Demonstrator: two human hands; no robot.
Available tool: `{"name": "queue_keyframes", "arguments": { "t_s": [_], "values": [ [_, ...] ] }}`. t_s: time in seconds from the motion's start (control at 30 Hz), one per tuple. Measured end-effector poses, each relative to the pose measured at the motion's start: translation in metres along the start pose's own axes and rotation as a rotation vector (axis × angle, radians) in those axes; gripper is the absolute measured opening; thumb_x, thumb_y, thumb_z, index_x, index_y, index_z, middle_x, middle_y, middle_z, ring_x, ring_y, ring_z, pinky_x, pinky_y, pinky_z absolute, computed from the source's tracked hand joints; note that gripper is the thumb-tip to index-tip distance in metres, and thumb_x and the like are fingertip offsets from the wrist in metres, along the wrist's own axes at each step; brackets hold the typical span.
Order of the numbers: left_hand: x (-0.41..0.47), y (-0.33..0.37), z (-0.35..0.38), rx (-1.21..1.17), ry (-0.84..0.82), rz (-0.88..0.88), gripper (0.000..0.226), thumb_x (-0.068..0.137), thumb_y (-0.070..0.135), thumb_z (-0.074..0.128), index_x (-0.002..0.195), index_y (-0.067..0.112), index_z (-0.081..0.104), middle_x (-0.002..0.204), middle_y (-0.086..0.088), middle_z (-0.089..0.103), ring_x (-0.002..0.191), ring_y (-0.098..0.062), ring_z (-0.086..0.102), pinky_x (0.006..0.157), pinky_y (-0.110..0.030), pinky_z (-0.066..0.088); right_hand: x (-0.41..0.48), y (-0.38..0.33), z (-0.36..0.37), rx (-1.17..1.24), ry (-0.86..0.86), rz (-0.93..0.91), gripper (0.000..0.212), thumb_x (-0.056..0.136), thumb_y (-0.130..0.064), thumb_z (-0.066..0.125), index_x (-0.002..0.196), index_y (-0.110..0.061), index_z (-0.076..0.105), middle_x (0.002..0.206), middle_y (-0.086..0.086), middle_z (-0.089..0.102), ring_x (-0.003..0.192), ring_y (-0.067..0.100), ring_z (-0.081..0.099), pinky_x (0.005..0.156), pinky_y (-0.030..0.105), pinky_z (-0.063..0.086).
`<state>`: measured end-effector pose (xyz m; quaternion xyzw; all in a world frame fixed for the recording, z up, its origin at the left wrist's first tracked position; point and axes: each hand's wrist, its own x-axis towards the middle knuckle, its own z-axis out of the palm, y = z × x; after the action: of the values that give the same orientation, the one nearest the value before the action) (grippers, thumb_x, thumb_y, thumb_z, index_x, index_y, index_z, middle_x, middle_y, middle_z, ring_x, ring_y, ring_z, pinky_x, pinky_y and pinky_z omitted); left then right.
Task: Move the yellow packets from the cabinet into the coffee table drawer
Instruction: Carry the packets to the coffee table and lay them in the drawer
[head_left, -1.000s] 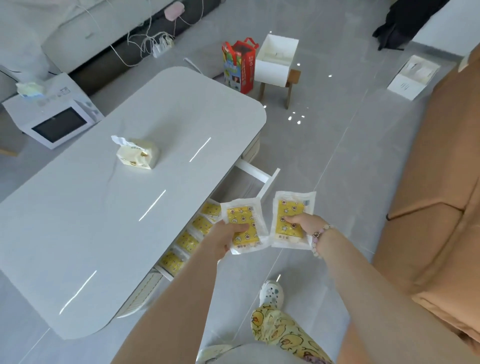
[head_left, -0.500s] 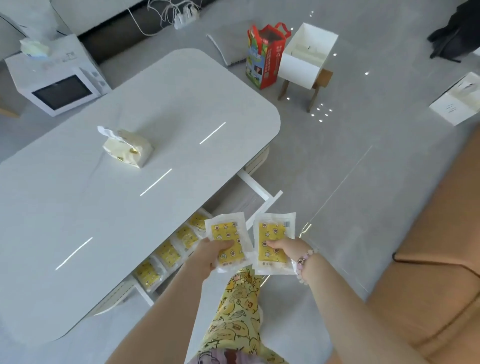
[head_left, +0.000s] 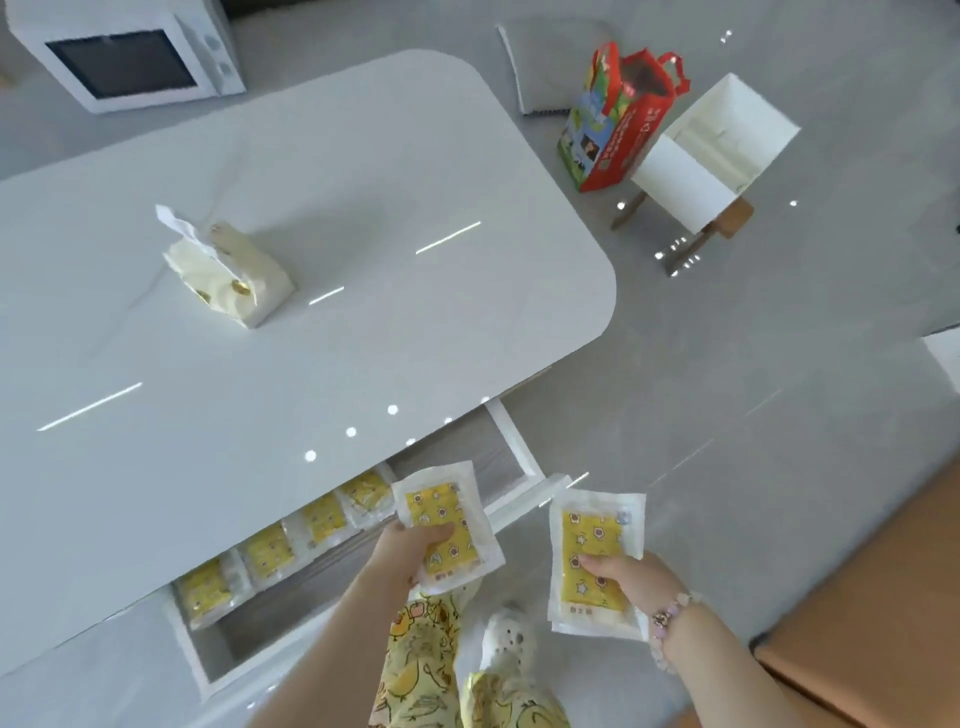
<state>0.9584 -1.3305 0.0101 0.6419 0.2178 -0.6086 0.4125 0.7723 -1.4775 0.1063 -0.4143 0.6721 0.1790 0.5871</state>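
Observation:
My left hand (head_left: 410, 551) grips a yellow packet (head_left: 441, 514) in a clear white-edged wrapper, held over the front edge of the open coffee table drawer (head_left: 519, 457). A second yellow packet (head_left: 592, 540) is held by my right hand (head_left: 623, 577), to the right of the drawer and over the floor. Inside the drawer several yellow packets (head_left: 322, 519) lie in a row under the overhang of the white table top (head_left: 311, 364). The cabinet is out of view.
A tissue pack (head_left: 223, 270) lies on the table. On the floor beyond stand a white microwave (head_left: 124, 57), a red gift bag (head_left: 618, 130) and a white box on a small wooden stool (head_left: 711, 150). An orange sofa (head_left: 883, 597) borders the right.
I have stepped closer to the drawer. My two hands have drawn apart; the left packet now hangs over the drawer's edge, the right one further to the right.

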Motion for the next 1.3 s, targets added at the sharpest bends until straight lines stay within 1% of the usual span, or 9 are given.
{"name": "queue_keyframes", "arguments": {
  "t_s": [0.23,0.4,0.53,0.73,0.87,0.97,1.07,1.2,1.3],
  "values": [
    [0.04,-0.027,-0.01,-0.163,0.102,-0.036,0.032,0.081,0.002,0.071,0.11,0.003,0.059,0.099,-0.015,0.07,0.089,-0.031,0.069,0.075,-0.041,0.055,0.067,-0.01,0.026,-0.125,-0.122,0.104,0.011,0.084,-0.013,0.069,0.094,-0.008,0.07,0.081,0.002,0.073,0.074,0.013,0.067,0.051,0.019,0.046],
    [0.066,-0.036,-0.019,-0.224,0.199,-0.062,0.026,0.08,-0.001,0.071,0.103,0.004,0.06,0.095,-0.014,0.07,0.086,-0.031,0.068,0.073,-0.04,0.054,0.126,-0.037,0.052,-0.251,-0.136,0.117,0.014,0.08,-0.013,0.073,0.093,-0.008,0.071,0.083,0.004,0.073,0.079,0.018,0.067,0.061,0.027,0.047],
    [0.102,-0.024,-0.023,-0.132,0.227,0.0,0.027,0.079,0.008,0.074,0.103,0.009,0.062,0.096,-0.008,0.071,0.089,-0.025,0.068,0.086,-0.043,0.053,0.172,-0.068,0.073,-0.37,-0.121,0.046,0.041,0.081,-0.022,0.072,0.115,-0.003,0.061,0.097,0.006,0.066,0.083,0.017,0.059,0.055,0.023,0.037],
    [0.158,-0.021,-0.004,-0.128,0.296,0.088,0.025,0.08,0.012,0.074,0.094,0.021,0.055,0.092,0.002,0.066,0.081,-0.013,0.063,0.082,-0.031,0.048,0.241,-0.083,0.094,-0.578,-0.085,-0.183,0.074,0.084,-0.029,0.07,0.142,-0.003,0.034,0.143,0.011,0.044,0.127,0.03,0.046,0.097,0.033,0.041],
    [0.201,-0.02,0.004,-0.043,0.406,0.17,0.024,0.082,0.013,0.073,0.082,0.022,0.051,0.08,0.007,0.06,0.069,-0.005,0.056,0.055,-0.018,0.044,0.282,-0.079,0.115,-0.652,-0.085,-0.281,0.066,0.085,-0.029,0.068,0.138,-0.003,0.037,0.136,0.012,0.048,0.117,0.028,0.052,0.082,0.027,0.042],
    [0.226,-0.022,0.004,0.082,0.464,0.198,0.026,0.081,0.021,0.073,0.08,0.02,0.047,0.077,0.006,0.056,0.064,-0.003,0.05,0.049,-0.016,0.038,0.308,-0.073,0.128,-0.697,-0.065,-0.323,0.062,0.085,-0.03,0.067,0.134,-0.003,0.039,0.128,0.011,0.051,0.106,0.027,0.053,0.076,0.024,0.039],
    [0.247,-0.027,0.001,0.18,0.425,0.244,0.031,0.086,0.022,0.068,0.073,0.017,0.04,0.07,0.004,0.047,0.057,-0.003,0.04,0.045,-0.012,0.035,0.33,-0.065,0.139,-0.733,-0.067,-0.334,0.053,0.087,-0.031,0.063,0.128,-0.006,0.042,0.096,0.003,0.054,0.08,0.016,0.054,0.061,0.024,0.04],
    [0.272,-0.025,-0.013,0.23,0.308,0.336,0.036,0.096,0.019,0.052,0.126,0.008,0.036,0.07,0.008,0.03,0.057,-0.001,0.029,0.039,-0.008,0.028,0.35,-0.071,0.151,-0.791,-0.013,-0.44,0.057,0.088,-0.035,0.061,0.132,-0.004,0.041,0.095,0.004,0.049,0.074,0.014,0.048,0.051,0.021,0.031],
    [0.283,-0.021,-0.019,0.368,0.269,0.412,0.035,0.099,0.02,0.042,0.131,0.008,0.033,0.077,0.005,0.038,0.063,-0.004,0.037,0.05,-0.018,0.032,0.357,-0.076,0.158,-0.809,0.041,-0.515,0.048,0.085,-0.032,0.066,0.12,-0.002,0.052,0.082,0.002,0.054,0.066,0.014,0.049,0.046,0.025,0.035]
  ]
}}
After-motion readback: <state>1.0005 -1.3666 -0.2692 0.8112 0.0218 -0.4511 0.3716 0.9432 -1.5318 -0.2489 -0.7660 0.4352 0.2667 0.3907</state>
